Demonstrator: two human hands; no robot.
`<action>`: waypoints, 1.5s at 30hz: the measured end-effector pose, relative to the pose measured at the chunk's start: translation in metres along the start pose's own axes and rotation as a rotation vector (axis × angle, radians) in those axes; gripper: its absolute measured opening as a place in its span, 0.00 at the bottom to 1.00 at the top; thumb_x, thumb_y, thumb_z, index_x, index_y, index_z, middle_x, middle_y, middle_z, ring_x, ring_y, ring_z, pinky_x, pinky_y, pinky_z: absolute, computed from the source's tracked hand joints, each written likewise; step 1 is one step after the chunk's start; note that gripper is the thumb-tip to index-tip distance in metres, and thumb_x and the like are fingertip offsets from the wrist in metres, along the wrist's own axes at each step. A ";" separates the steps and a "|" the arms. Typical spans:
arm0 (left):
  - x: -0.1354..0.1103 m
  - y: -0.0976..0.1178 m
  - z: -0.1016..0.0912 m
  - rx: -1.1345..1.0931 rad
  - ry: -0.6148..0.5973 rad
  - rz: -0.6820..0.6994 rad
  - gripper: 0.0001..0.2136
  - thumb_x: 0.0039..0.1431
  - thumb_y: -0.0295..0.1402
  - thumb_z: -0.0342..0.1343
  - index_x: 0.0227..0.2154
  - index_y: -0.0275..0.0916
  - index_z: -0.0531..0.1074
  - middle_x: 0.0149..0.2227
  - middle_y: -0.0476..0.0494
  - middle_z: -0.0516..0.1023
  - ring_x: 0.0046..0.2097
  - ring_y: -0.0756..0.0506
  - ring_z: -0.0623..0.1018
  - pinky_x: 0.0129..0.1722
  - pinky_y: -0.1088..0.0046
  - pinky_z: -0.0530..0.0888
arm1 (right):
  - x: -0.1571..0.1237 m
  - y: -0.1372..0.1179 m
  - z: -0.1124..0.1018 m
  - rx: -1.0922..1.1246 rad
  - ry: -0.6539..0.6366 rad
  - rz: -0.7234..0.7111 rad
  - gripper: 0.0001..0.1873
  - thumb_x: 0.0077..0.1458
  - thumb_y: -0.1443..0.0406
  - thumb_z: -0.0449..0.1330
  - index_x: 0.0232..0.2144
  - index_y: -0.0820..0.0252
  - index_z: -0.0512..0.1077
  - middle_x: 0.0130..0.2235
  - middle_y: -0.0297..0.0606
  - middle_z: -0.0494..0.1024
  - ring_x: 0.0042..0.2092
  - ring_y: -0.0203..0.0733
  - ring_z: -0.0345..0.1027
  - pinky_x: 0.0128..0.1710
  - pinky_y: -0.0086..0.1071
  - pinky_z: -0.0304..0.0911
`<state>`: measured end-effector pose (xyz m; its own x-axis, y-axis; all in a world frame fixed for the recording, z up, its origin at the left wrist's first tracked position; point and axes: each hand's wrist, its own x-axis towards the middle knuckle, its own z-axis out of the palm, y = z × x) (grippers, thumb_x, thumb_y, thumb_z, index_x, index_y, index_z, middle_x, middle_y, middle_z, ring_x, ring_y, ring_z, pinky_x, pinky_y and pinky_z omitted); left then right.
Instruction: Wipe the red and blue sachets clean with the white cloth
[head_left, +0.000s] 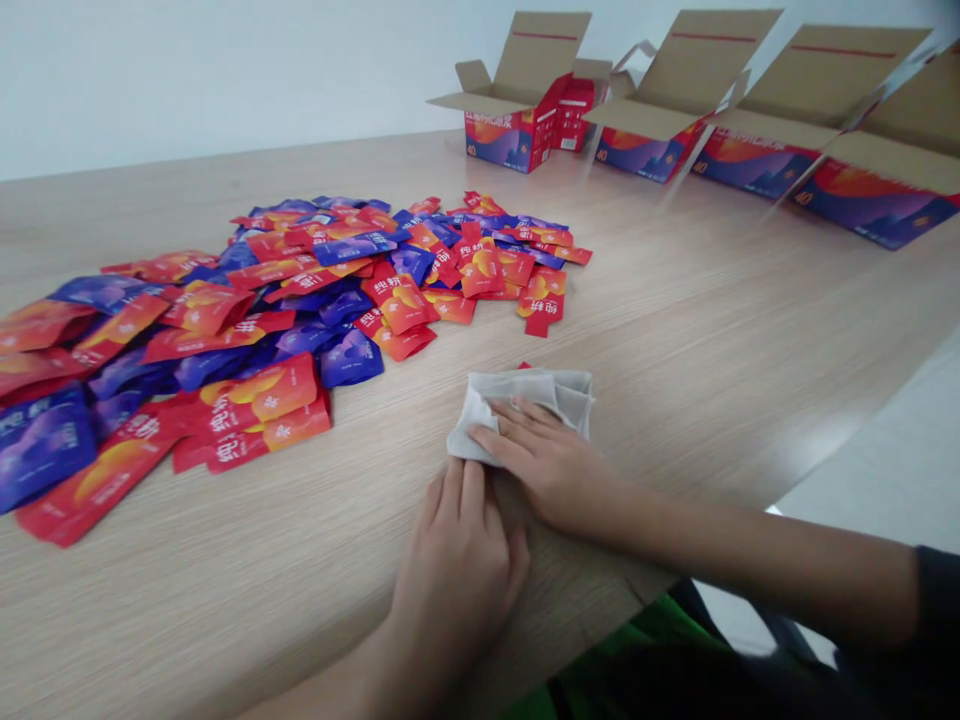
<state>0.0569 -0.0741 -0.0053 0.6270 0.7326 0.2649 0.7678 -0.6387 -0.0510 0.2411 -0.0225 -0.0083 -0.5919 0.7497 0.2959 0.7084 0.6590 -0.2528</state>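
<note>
A folded grey-white cloth (pixel 525 405) lies on the wood-grain tabletop (pixel 697 330), its long axis set roughly across the view with a slight tilt, and it is pressed down by the right hand (pixel 544 465). That hand is held open and flat, palm down, with its fingers (pixel 510 428) laid across the cloth and pointed toward the left of the view; no pinch or grip is shown. The cloth is covered mainly at its near side, while its far edge and right end are left showing. The left hand (pixel 454 570) is placed nearer the person's body, below the cloth in the view, with its fingers (pixel 459 505) held together and extended along the tabletop, pointed away from the body. Their tips are brought close to the cloth's near-left corner, though whether they touch it cannot be told, and nothing is seen held in that hand. The cloth is therefore lying under the right hand and just ahead of the left. A small red corner (pixel 524 366) is seen past the cloth's far edge. To the left, a wide heap of red, orange and blue sachets (pixel 300 300) is spread, and open cartons (pixel 517 110) are lined up farther off.
</note>
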 end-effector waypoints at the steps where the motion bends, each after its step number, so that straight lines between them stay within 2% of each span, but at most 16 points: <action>1: 0.000 0.000 0.000 0.005 0.001 0.004 0.24 0.59 0.35 0.47 0.51 0.21 0.70 0.52 0.21 0.74 0.53 0.31 0.75 0.46 0.54 0.76 | 0.001 0.002 -0.002 -0.013 -0.006 0.020 0.25 0.62 0.70 0.45 0.60 0.62 0.65 0.60 0.49 0.69 0.65 0.49 0.56 0.64 0.51 0.51; 6: 0.000 -0.001 0.000 -0.009 -0.006 0.004 0.26 0.58 0.36 0.47 0.53 0.17 0.68 0.55 0.19 0.72 0.55 0.29 0.74 0.48 0.54 0.75 | 0.012 0.024 -0.015 -0.033 0.003 0.166 0.27 0.61 0.60 0.54 0.60 0.60 0.66 0.62 0.52 0.65 0.63 0.57 0.57 0.61 0.54 0.53; 10: 0.001 -0.003 -0.001 -0.028 -0.017 0.007 0.26 0.59 0.37 0.46 0.52 0.19 0.69 0.54 0.21 0.73 0.54 0.30 0.74 0.48 0.54 0.75 | 0.018 0.039 -0.015 0.002 0.041 0.222 0.30 0.55 0.63 0.57 0.61 0.58 0.65 0.65 0.50 0.61 0.63 0.58 0.55 0.61 0.57 0.51; 14: 0.004 -0.005 -0.005 -0.051 -0.017 0.009 0.26 0.59 0.37 0.47 0.51 0.17 0.70 0.53 0.20 0.73 0.53 0.30 0.74 0.49 0.54 0.75 | 0.022 0.063 -0.018 0.093 0.116 0.234 0.31 0.48 0.72 0.54 0.57 0.64 0.69 0.58 0.49 0.71 0.59 0.53 0.63 0.60 0.50 0.56; 16: 0.005 -0.005 -0.006 -0.059 -0.026 0.012 0.26 0.59 0.37 0.48 0.51 0.17 0.70 0.53 0.20 0.74 0.53 0.29 0.74 0.49 0.53 0.75 | 0.023 0.074 -0.027 0.155 0.177 0.297 0.30 0.47 0.74 0.52 0.54 0.63 0.71 0.55 0.45 0.75 0.57 0.50 0.67 0.59 0.49 0.58; 19: 0.006 -0.005 -0.008 -0.076 -0.040 0.016 0.26 0.59 0.38 0.48 0.52 0.18 0.70 0.52 0.21 0.74 0.53 0.30 0.74 0.49 0.53 0.75 | 0.019 0.066 -0.040 0.189 0.337 0.457 0.28 0.51 0.73 0.51 0.55 0.59 0.71 0.54 0.41 0.76 0.56 0.51 0.68 0.58 0.50 0.60; 21: 0.006 -0.005 -0.008 -0.079 -0.038 0.019 0.27 0.59 0.38 0.48 0.53 0.18 0.69 0.53 0.21 0.73 0.54 0.29 0.73 0.49 0.53 0.75 | 0.014 0.041 -0.042 0.159 0.385 0.445 0.29 0.54 0.71 0.52 0.59 0.59 0.67 0.58 0.43 0.73 0.58 0.51 0.65 0.59 0.51 0.59; 22: 0.006 -0.005 -0.007 -0.077 -0.038 0.018 0.27 0.59 0.38 0.48 0.53 0.18 0.69 0.53 0.20 0.73 0.54 0.29 0.73 0.49 0.53 0.75 | 0.011 0.027 -0.039 0.131 0.343 0.386 0.30 0.56 0.70 0.51 0.61 0.60 0.64 0.61 0.45 0.69 0.60 0.51 0.63 0.59 0.50 0.57; 24: 0.005 -0.003 -0.006 -0.064 -0.042 0.010 0.26 0.59 0.37 0.48 0.51 0.17 0.71 0.53 0.19 0.73 0.54 0.28 0.74 0.49 0.54 0.75 | 0.008 0.000 -0.028 0.064 0.128 0.199 0.29 0.57 0.69 0.52 0.61 0.57 0.65 0.65 0.46 0.63 0.63 0.53 0.57 0.61 0.52 0.53; 27: 0.002 -0.001 -0.004 -0.038 -0.035 -0.007 0.25 0.58 0.36 0.47 0.50 0.16 0.72 0.54 0.18 0.73 0.54 0.29 0.75 0.49 0.55 0.75 | 0.010 -0.015 -0.012 -0.028 -0.059 0.176 0.27 0.59 0.67 0.51 0.61 0.56 0.65 0.67 0.45 0.59 0.67 0.53 0.50 0.64 0.56 0.43; 30: 0.001 0.001 -0.003 -0.018 -0.018 -0.016 0.26 0.58 0.35 0.47 0.52 0.16 0.70 0.55 0.18 0.71 0.55 0.28 0.74 0.49 0.55 0.75 | 0.012 -0.011 -0.006 -0.069 -0.051 0.258 0.29 0.59 0.67 0.51 0.63 0.59 0.62 0.68 0.47 0.56 0.69 0.53 0.44 0.66 0.56 0.37; 34: 0.001 0.003 -0.003 -0.016 -0.034 -0.025 0.24 0.58 0.35 0.47 0.48 0.18 0.74 0.49 0.19 0.76 0.51 0.30 0.77 0.47 0.55 0.76 | 0.009 -0.007 -0.007 -0.010 -0.120 0.099 0.31 0.58 0.67 0.51 0.64 0.58 0.60 0.69 0.44 0.54 0.69 0.48 0.43 0.67 0.51 0.39; 38: 0.002 0.003 -0.002 0.003 -0.008 -0.032 0.28 0.58 0.36 0.46 0.53 0.15 0.69 0.55 0.17 0.71 0.55 0.28 0.75 0.48 0.55 0.76 | 0.009 -0.005 -0.007 -0.067 -0.020 0.301 0.31 0.58 0.68 0.51 0.64 0.62 0.60 0.68 0.49 0.54 0.69 0.54 0.44 0.66 0.55 0.40; 41: 0.001 0.002 -0.001 0.007 -0.012 -0.031 0.27 0.58 0.36 0.46 0.50 0.14 0.71 0.51 0.15 0.74 0.52 0.28 0.76 0.46 0.55 0.76 | 0.009 -0.002 -0.007 -0.035 -0.111 0.105 0.33 0.57 0.68 0.53 0.65 0.60 0.59 0.69 0.48 0.52 0.70 0.51 0.41 0.67 0.52 0.40; 42: 0.001 0.002 -0.001 0.008 -0.006 -0.031 0.27 0.58 0.36 0.46 0.50 0.14 0.71 0.51 0.15 0.74 0.52 0.28 0.76 0.46 0.55 0.76 | 0.009 0.000 -0.007 -0.033 -0.116 0.100 0.32 0.57 0.68 0.52 0.65 0.60 0.59 0.69 0.48 0.52 0.70 0.51 0.41 0.67 0.51 0.40; 45: 0.000 0.001 0.000 -0.003 0.012 -0.036 0.28 0.58 0.35 0.46 0.53 0.12 0.67 0.55 0.13 0.70 0.55 0.26 0.74 0.47 0.53 0.75 | 0.009 0.005 -0.008 -0.078 -0.039 0.269 0.31 0.59 0.68 0.51 0.65 0.64 0.59 0.69 0.52 0.52 0.69 0.54 0.42 0.67 0.53 0.41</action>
<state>0.0580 -0.0750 -0.0053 0.5972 0.7525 0.2777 0.7896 -0.6125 -0.0383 0.2419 -0.0130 0.0009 -0.3920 0.8996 0.1923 0.8685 0.4309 -0.2450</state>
